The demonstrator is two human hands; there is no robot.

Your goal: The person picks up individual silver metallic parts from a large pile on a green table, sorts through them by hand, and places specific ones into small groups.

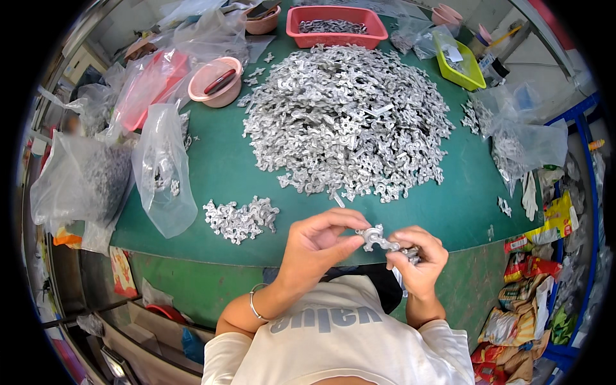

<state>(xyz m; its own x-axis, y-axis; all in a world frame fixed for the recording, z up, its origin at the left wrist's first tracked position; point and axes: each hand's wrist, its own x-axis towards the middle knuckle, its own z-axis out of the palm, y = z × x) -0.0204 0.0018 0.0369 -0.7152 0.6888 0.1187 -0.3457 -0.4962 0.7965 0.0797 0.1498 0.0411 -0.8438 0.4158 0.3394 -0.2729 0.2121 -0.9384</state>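
- Nearest the camera, a small silver metal part (375, 239) is pinched between the fingers of the left hand (317, 240) and the right hand (417, 256), just off the near edge of the green surface (218, 167).
- The left fingers are closed on the part's left end; the right fingers are curled shut around its other end and around more parts of the same kind.
- A small heap of such parts (240, 219) lies near the left hand, with a big mound (346, 119) behind it.
- Clear plastic bags (163, 167), holding a few parts, slump at the left.
- A red tray (337, 25) holding metal pieces, a pink bowl (215, 81) and a yellow-green bin (459, 61) are set at the far side.
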